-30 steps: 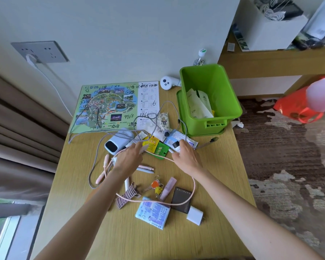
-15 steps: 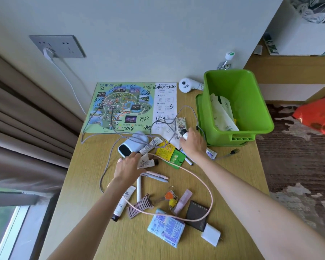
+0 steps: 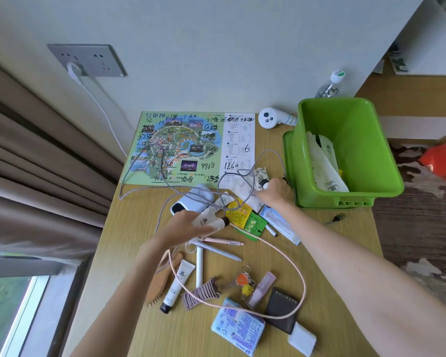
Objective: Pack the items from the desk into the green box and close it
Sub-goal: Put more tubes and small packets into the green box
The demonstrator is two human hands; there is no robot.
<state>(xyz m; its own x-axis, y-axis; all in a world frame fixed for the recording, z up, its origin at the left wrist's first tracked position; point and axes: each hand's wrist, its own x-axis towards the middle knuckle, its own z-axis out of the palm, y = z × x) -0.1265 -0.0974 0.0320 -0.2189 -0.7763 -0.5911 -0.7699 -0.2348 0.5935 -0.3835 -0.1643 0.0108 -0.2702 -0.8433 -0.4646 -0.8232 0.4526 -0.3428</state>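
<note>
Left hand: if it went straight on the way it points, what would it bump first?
Probably the yellow packet. The left hand holds a white tube aimed that way, and the packet lies just past the tube's tip. Its height above the desk is unclear, so it might pass over.

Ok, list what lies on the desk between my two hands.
In the head view, between the left hand, which holds a cream tube, and the right hand lie a yellow packet, a white tube and loops of grey cable.

Cluttered wooden desk (image 3: 340, 256): green box (image 3: 366, 150), map (image 3: 180, 148)
</note>
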